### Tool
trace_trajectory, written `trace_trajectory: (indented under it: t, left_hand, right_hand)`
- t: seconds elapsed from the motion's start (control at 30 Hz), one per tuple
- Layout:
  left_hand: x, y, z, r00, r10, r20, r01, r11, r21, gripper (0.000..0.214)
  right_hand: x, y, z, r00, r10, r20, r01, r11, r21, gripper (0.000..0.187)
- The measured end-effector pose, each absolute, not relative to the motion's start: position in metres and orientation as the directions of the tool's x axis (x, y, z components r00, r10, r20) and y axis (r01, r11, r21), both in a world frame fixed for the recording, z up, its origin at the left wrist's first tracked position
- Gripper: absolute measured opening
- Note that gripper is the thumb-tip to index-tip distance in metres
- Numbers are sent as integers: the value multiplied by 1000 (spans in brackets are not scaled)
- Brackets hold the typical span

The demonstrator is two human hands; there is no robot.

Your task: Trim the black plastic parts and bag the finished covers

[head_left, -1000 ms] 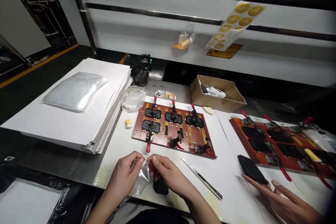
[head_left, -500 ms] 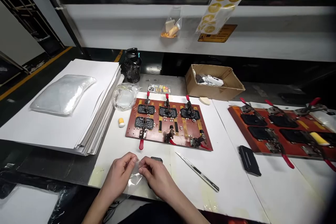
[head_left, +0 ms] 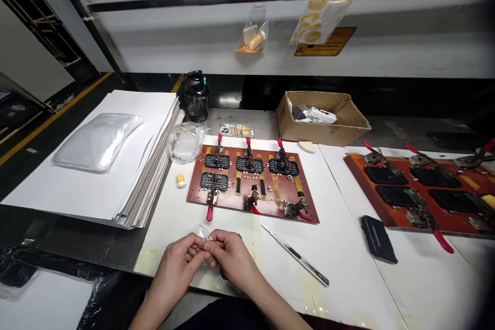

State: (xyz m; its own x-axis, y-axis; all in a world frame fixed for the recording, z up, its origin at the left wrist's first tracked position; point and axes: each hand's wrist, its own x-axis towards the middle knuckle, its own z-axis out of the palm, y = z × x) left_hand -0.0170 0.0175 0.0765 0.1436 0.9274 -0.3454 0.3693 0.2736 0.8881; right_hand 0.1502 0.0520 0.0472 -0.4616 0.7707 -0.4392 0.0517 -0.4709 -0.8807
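Note:
A piece of thin transparent plastic film (head_left: 203, 233) is pinched between my two hands above the front edge of the table. My left hand (head_left: 181, 264) is closed on its left side, with thumb and fingers together. From the right, my right hand (head_left: 232, 260) grips it, the fingertips nearly touching those of the left. A dark part (head_left: 223, 274) lies under my right hand and is mostly hidden. Just beyond my hands is a reddish-brown fixture board (head_left: 228, 202) holding several black ribbed plates under red-handled toggle clamps.
A craft knife (head_left: 296, 255) lies to the right, point away from me. Further right are a black plate (head_left: 378, 238) and a second clamp board (head_left: 358, 185). Stacked white sheets (head_left: 93, 191) stand left, a cardboard box (head_left: 305, 134) at the back. A yellow-and-white piece (head_left: 181, 181) lies beside the board.
My fingers have shifted on the film: it hung below my hands before, and now a small bunched part sticks up above them. The view has turned slightly left.

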Motion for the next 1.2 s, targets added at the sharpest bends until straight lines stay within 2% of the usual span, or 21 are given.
trace_trajectory:
  t: [0.17,0.27,0.33,0.37,0.43,0.5,0.57,0.67,0.8,0.9,1.0,1.07,1.13,1.2]
  left_hand:
    - [-25,15,76,9,954,-299,421,268,867,28]
    - [-36,11,72,-183,953,-241,437,298,848,29]
    - [-42,10,71,-255,945,-207,437,304,847,29]
    - [-44,10,71,-250,946,-204,436,298,849,30]
    - [-43,10,74,-173,960,-220,430,274,860,30]
    - [-39,10,78,-61,971,-232,422,236,875,29]
    - [-35,9,80,8,973,-230,418,205,885,28]
    - [-36,6,79,-83,975,-208,430,223,875,32]
    - [-42,3,73,-280,944,-173,448,288,846,30]
    - [-40,4,70,-275,938,-209,449,318,835,20]
    - [-39,9,68,-208,946,-248,424,316,849,29]
    - [-43,13,67,-187,951,-248,414,305,857,24]
    - [-47,16,68,-223,948,-229,431,306,849,25]
    - [-50,16,71,-244,948,-205,472,300,829,21]
  right_hand:
    - [157,52,54,-359,801,-479,307,-383,-871,27]
    - [163,53,58,-215,883,-418,564,-237,-791,27]
    - [165,54,62,-190,910,-368,640,-170,-749,23]
    - [164,55,64,-221,905,-363,619,-157,-770,20]
    - [161,58,68,-332,874,-354,475,-169,-864,18]
    - [155,61,72,-436,833,-339,315,-212,-925,27]
    - [148,64,73,-496,797,-344,251,-247,-936,33]
    - [143,67,73,-474,792,-384,349,-231,-908,39]
    - [140,63,71,-334,870,-362,562,-125,-818,31]
    - [134,58,72,-310,914,-261,613,-18,-790,24]
    - [128,55,75,-351,908,-228,573,16,-819,24]
    - [127,54,77,-383,886,-262,561,-2,-828,26]
    - [128,52,77,-382,863,-330,625,-22,-781,26]
    - [130,51,76,-353,866,-355,721,10,-693,15]
